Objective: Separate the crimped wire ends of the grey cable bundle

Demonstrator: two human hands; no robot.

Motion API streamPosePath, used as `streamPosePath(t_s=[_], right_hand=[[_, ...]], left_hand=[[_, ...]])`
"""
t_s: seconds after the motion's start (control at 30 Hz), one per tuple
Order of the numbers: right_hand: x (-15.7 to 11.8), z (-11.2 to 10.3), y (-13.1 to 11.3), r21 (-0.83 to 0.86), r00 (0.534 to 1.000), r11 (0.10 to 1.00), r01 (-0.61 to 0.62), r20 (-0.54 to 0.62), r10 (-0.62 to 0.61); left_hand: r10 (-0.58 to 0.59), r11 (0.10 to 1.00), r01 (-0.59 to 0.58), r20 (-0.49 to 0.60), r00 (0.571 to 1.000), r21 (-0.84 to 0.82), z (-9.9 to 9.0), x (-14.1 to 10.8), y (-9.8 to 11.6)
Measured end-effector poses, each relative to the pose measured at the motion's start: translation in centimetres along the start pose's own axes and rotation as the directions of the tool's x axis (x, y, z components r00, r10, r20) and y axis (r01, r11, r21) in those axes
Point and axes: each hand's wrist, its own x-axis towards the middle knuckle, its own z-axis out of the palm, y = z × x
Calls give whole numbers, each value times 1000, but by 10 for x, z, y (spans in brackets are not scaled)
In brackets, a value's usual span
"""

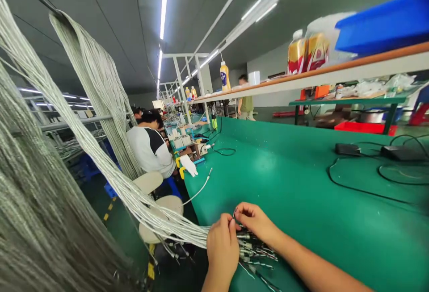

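A long bundle of pale cables (134, 196) hangs from a rail at the left and runs onto the green table (275, 180). My left hand (223, 243) lies over the bundle near its end, its fingers closed at a thin dark wire. Touching the same wire from the right, my right hand (256, 223) pinches it between thumb and forefinger. Stripped cable ends (256, 252) with dark, white and reddish wires fan out on the table below and right of my hands. One loose white cable (201, 188) curves up beyond my left hand.
A person in a white and black top (150, 144) sits at the left by stools (169, 205). Black adapters (348, 149) and cords lie at the right. A shelf (278, 84) holds bottles and a blue bin (382, 24). A white glove (188, 165) rests on the far table edge.
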Motion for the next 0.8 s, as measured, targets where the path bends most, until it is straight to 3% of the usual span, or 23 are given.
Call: streamPosePath(t_s=[0.23, 0.5, 0.67, 0.73, 0.8], right_hand=[[-1, 4, -9, 153, 998, 987, -42, 58, 34], [2, 4, -3, 209, 998, 976, -59, 31, 54], [0, 7, 2, 98, 998, 994, -40, 45, 35], [1, 6, 7, 108, 993, 991, -84, 96, 73], [4, 4, 14, 100, 988, 990, -101, 129, 88]], left_hand=[[38, 996, -41, 38, 999, 82, -3, 6, 1], [40, 995, -44, 43, 998, 93, 0, 7, -2], [27, 997, -26, -13, 1000, 75, 1, -2, 4], [40, 994, -35, -44, 998, 101, 10, -5, -2], [41, 987, -15, -162, 986, 158, 26, -3, -15]])
